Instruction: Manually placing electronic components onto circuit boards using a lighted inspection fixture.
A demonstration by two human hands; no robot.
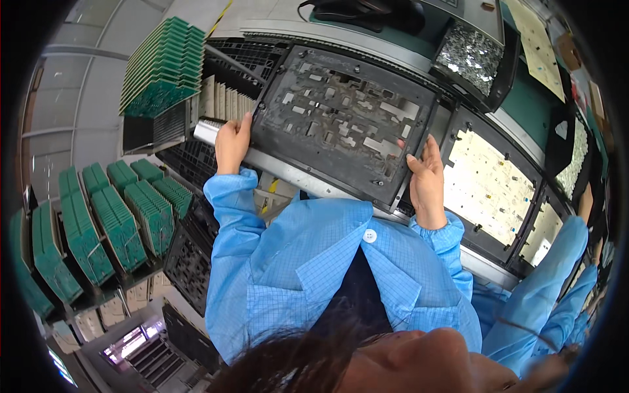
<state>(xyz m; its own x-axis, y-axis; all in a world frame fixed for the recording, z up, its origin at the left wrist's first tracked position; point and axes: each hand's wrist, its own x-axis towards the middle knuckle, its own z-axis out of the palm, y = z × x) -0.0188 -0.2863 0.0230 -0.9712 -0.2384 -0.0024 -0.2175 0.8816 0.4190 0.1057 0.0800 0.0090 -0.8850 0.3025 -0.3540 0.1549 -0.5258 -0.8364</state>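
A dark grey, framed plate (282, 134) with many cut-outs lies in front of me over the metal rails. Bare metal and light patches show through its openings. My left hand (234, 144) is closed on the plate's left edge, thumb up along the side. My right hand (427, 183) is at its right edge, thumb against the rim and index finger stretched upward; the plate partly hides its other fingers. A small pinkish spot shows through a cut-out beside this hand.
Green circuit boards (164, 65) are stacked at the upper left, with several racks of boards (98, 223) at the lower left. A pale panel (488, 187) in a dark frame lies to the right. Behind stands a bin (468, 59) of shiny small parts. Another person's blue sleeve (544, 281) reaches in at right.
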